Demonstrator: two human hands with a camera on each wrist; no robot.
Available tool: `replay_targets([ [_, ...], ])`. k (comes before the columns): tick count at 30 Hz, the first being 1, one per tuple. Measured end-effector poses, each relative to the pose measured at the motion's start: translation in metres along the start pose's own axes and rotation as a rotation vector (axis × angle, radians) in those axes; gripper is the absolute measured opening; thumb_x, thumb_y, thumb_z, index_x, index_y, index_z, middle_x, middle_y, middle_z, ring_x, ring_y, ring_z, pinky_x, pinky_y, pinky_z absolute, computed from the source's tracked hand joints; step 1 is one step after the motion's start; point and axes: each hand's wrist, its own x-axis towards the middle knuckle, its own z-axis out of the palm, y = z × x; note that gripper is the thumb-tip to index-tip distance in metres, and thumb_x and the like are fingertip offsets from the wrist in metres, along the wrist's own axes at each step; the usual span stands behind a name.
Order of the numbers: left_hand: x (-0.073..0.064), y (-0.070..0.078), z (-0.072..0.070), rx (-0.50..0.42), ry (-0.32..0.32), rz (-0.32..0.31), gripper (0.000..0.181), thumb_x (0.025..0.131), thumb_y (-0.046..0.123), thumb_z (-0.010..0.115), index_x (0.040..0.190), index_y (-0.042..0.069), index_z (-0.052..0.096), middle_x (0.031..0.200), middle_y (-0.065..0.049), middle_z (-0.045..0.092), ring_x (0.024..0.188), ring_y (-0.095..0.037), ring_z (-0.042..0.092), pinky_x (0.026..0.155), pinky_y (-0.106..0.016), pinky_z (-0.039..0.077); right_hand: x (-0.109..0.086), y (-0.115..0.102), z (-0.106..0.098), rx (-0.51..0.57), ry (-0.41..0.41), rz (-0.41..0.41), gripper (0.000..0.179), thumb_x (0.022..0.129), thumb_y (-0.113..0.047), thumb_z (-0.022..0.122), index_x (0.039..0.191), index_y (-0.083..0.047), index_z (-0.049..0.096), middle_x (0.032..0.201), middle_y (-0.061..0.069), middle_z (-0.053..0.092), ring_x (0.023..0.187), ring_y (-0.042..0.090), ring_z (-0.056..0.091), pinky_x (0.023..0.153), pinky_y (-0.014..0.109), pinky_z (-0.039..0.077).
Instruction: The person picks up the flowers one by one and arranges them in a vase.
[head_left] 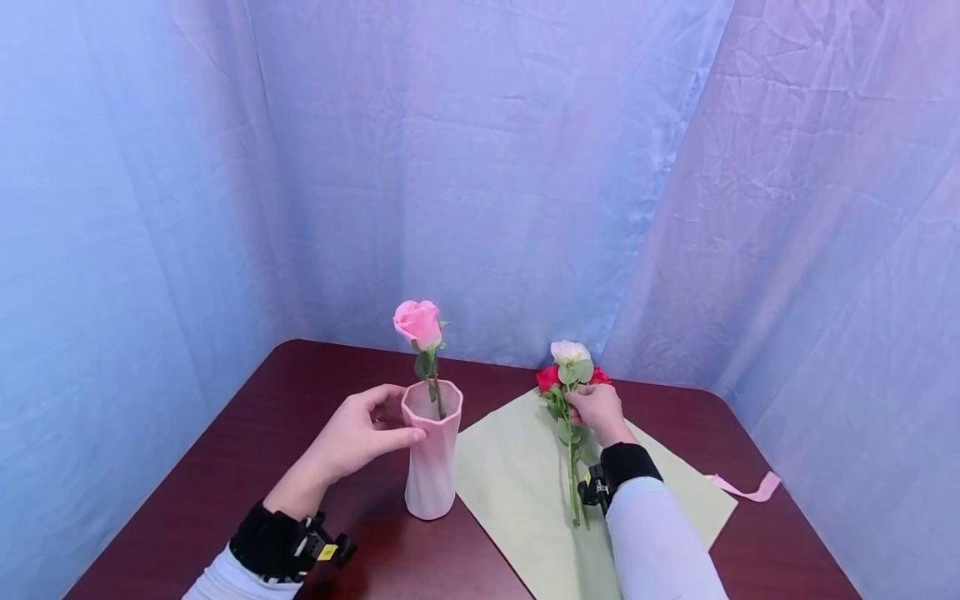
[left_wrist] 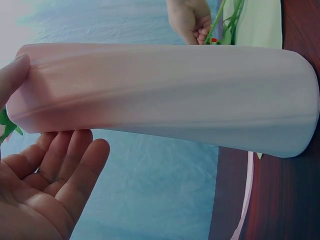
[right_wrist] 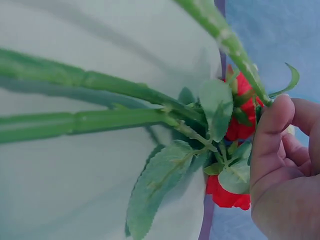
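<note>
Nearest the viewer, a pair of white sleeves can be seen reaching forward, each ended by a black wristband on which a small camera is mounted.

By the left grip, a tall vase is held near its rim, with the thumb placed on one side and bent fingers on the other. The vase, shaded from pink at the mouth to white at the foot, is stood upright on the dark red-brown worktop, just to the right of the left grip. A single pink rose is supported in the vase, its stem set inside the mouth and its bloom raised above the left grip and slightly to the right.

Beneath the right grip, a sheet of pale green paper is spread flat. By that grip a green stem is pinched between thumb and forefinger, just below a whitish rose. Green stems are stretched over the paper from the grip toward the viewer. Just beyond the grip, two red roses are partly covered, one on either side of the whitish bloom.

To the right of the right grip, well apart from it, a pink ribbon is laid by the paper's edge. Farthest off, past both grips, the worktop is backed by hanging blue and lilac cloth.
</note>
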Motion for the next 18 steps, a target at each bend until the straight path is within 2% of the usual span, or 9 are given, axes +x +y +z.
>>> replay_targets([
  [3,0.0003,0.0,0.0001,0.002,0.001,-0.001,0.054,0.08,0.027,0.089,0.125,0.007,0.066,0.107,-0.007,0.069,0.091,-0.022,0.068,0.077,-0.034,0.058,-0.0012,-0.0033,-0.0011,0.067,-0.009,0.009,0.022,0.1,-0.012,0.065,0.107,0.008,0.067,0.07,0.007,0.063,0.059,0.01,0.063,0.06,0.026,0.057],
  [7,0.0007,0.0001,-0.0001,0.002,0.001,-0.008,0.054,0.081,0.027,0.089,0.125,0.007,0.066,0.107,-0.007,0.07,0.091,-0.022,0.069,0.077,-0.034,0.058,-0.0016,-0.0056,-0.0013,0.152,-0.022,0.018,0.018,0.1,-0.01,0.064,0.102,0.008,0.064,0.07,0.008,0.061,0.059,0.012,0.063,0.061,0.027,0.058],
  [13,0.0011,0.0005,-0.0003,-0.001,0.0,-0.013,0.054,0.081,0.027,0.089,0.125,0.006,0.066,0.106,-0.008,0.07,0.091,-0.021,0.069,0.077,-0.034,0.058,-0.0006,-0.0063,-0.003,0.206,-0.036,0.012,0.018,0.1,-0.011,0.064,0.104,0.007,0.062,0.072,0.008,0.06,0.061,0.014,0.063,0.063,0.028,0.059],
  [18,0.0011,0.0003,-0.0003,0.001,0.002,-0.013,0.055,0.08,0.027,0.089,0.125,0.005,0.066,0.106,-0.007,0.07,0.091,-0.021,0.069,0.077,-0.034,0.058,-0.0018,-0.007,-0.0039,0.284,-0.059,-0.011,0.023,0.099,-0.009,0.064,0.111,0.01,0.062,0.085,0.011,0.062,0.066,0.014,0.065,0.066,0.029,0.059],
])
